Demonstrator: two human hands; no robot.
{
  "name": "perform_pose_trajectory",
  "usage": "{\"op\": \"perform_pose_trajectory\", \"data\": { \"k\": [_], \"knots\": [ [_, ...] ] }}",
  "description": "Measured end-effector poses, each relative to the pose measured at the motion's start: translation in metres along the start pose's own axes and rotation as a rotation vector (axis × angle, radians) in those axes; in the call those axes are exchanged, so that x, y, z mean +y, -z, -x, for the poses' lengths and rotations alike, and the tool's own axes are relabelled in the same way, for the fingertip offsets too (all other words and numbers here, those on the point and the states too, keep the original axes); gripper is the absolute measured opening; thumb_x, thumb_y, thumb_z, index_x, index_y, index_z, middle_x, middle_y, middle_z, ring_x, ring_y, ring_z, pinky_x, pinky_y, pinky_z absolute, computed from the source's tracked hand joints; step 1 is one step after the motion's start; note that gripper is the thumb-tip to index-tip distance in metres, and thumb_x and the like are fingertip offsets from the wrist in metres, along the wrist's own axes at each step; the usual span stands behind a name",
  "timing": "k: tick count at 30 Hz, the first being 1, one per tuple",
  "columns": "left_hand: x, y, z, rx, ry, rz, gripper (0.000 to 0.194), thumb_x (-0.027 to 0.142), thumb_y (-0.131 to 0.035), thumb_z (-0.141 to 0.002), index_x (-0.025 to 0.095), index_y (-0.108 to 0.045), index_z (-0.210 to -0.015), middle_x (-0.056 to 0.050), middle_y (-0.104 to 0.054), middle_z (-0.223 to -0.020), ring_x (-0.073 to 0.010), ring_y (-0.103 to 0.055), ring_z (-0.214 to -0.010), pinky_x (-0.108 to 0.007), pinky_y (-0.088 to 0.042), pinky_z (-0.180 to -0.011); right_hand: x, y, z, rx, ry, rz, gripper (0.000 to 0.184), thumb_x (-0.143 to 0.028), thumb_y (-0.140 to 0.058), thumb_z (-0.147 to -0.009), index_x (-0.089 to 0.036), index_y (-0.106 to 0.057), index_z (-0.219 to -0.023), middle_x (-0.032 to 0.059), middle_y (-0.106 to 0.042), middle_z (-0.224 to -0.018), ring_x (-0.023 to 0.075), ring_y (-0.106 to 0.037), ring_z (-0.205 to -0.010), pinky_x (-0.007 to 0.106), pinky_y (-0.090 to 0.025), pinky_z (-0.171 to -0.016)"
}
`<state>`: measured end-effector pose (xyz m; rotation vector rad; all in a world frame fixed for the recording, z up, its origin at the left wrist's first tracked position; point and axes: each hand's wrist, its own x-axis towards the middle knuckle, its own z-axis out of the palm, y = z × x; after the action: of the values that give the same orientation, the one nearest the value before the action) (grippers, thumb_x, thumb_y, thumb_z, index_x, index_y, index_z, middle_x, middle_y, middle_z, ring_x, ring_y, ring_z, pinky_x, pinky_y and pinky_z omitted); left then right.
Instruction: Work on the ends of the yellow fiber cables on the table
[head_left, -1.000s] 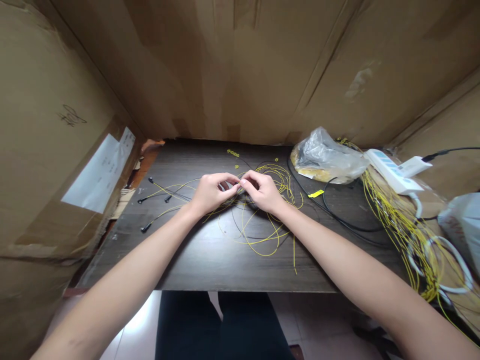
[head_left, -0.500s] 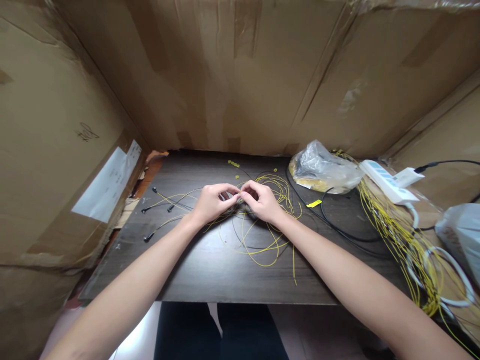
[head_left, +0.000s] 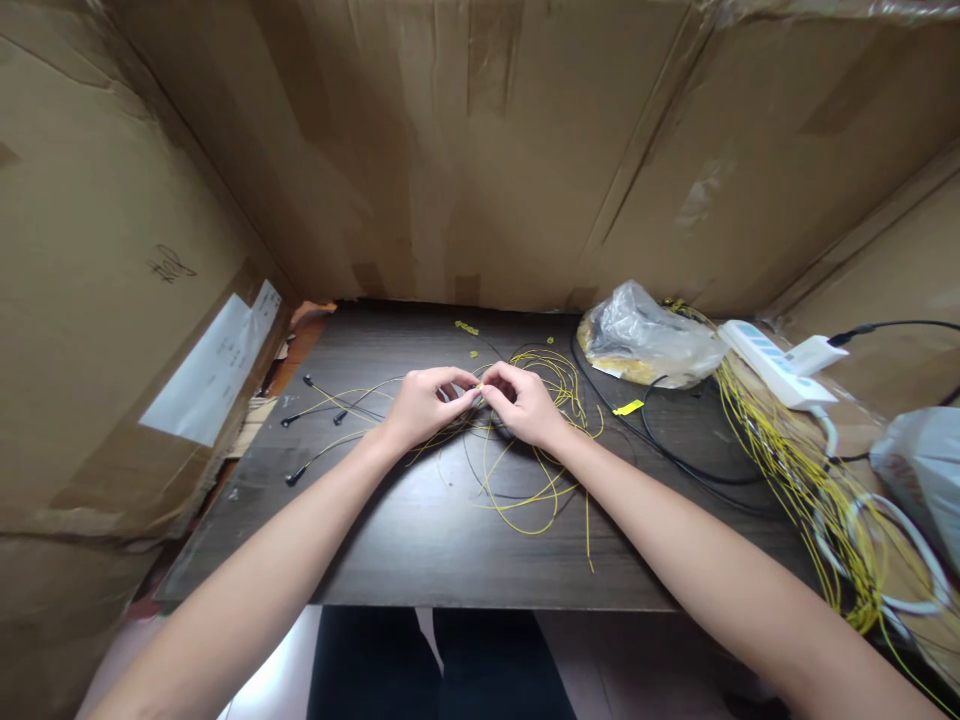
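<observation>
My left hand [head_left: 435, 400] and my right hand [head_left: 521, 400] meet fingertip to fingertip over the desk. Each one is pinched closed. A tiny yellow piece [head_left: 480, 387] shows at the right fingertips; whatever the left fingers grip is mostly hidden. Thin yellow and black wires [head_left: 559, 368] lie tangled under and around both hands, with loose loops toward the front. Left of my left hand, several wires end in black connectors [head_left: 298, 475]. Beyond the hands lie a short row of small yellow pieces [head_left: 466, 328] and a couple of single ones.
A clear plastic bag [head_left: 649, 335] sits at the back right, near a yellow tag [head_left: 628, 407] and black cables. Farther right are a white power strip [head_left: 772, 365] and a thick bundle of yellow wires [head_left: 780, 465]. Cardboard walls [head_left: 420, 180] enclose the desk [head_left: 390, 560].
The view tilted upward between the first two frames, so the desk appears lower. Both hands keep their pinch at the same spot among the wires, with barely any finger movement.
</observation>
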<state>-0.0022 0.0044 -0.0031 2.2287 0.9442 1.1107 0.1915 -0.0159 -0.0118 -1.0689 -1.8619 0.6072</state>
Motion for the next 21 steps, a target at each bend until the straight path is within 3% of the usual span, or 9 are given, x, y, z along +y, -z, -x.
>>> {"op": "perform_pose_trajectory", "data": {
  "k": [6,13,21],
  "knots": [
    [0.001,0.001,0.0002,-0.005,-0.017,0.003,0.012,0.027,-0.071,-0.087,0.017,-0.078,-0.09,-0.002,-0.077,-0.078,-0.0111,-0.066,-0.059,-0.02,-0.053,-0.058,-0.0026,0.0012,-0.0006,-0.012,-0.002,0.028,0.024,-0.032,-0.052,-0.095,-0.019,-0.06,-0.075,-0.0008,-0.058,-0.063,0.0132,-0.05,-0.058,0.027,-0.038,-0.06],
    [0.0012,-0.0001,0.0005,-0.009,0.011,-0.011,0.014,0.029,-0.071,-0.088,0.017,-0.077,-0.089,-0.003,-0.078,-0.078,-0.0116,-0.066,-0.059,-0.021,-0.053,-0.058,-0.0024,0.0006,-0.0007,0.004,-0.022,-0.03,0.014,-0.03,-0.057,-0.089,-0.019,-0.059,-0.081,-0.0001,-0.06,-0.068,0.0136,-0.052,-0.059,0.026,-0.04,-0.058],
    [0.0013,-0.0007,0.0007,0.0,0.013,-0.029,0.013,0.028,-0.071,-0.088,0.017,-0.077,-0.087,-0.003,-0.078,-0.079,-0.0112,-0.066,-0.058,-0.02,-0.054,-0.058,-0.0044,0.0019,-0.0014,-0.009,-0.019,0.034,0.027,-0.034,-0.052,-0.095,-0.019,-0.06,-0.074,-0.0002,-0.058,-0.063,0.0131,-0.049,-0.057,0.026,-0.036,-0.058]
  ]
}}
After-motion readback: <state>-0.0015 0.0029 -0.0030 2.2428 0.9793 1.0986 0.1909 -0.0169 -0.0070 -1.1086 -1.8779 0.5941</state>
